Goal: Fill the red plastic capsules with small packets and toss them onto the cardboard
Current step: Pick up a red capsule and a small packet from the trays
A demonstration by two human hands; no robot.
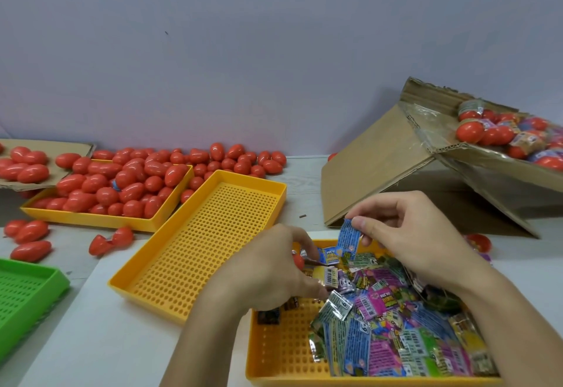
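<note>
My right hand (405,231) pinches a small blue packet (349,240) by its top edge, hanging over the near yellow tray (274,353) heaped with colourful packets (396,325). My left hand (274,267) is closed around a red capsule (298,261), only a sliver of which shows beside the fingers. A yellow tray (91,219) at the left back is piled with red capsules (122,185). Filled capsules (499,136) lie on the tilted cardboard (380,167) at the right back.
An empty perforated yellow tray (198,249) lies in the middle. A green tray (24,295) sits at the left edge. Loose red capsules (27,240) are scattered on the table, one of them open (111,240). A flat cardboard piece (45,145) holds more capsules far left.
</note>
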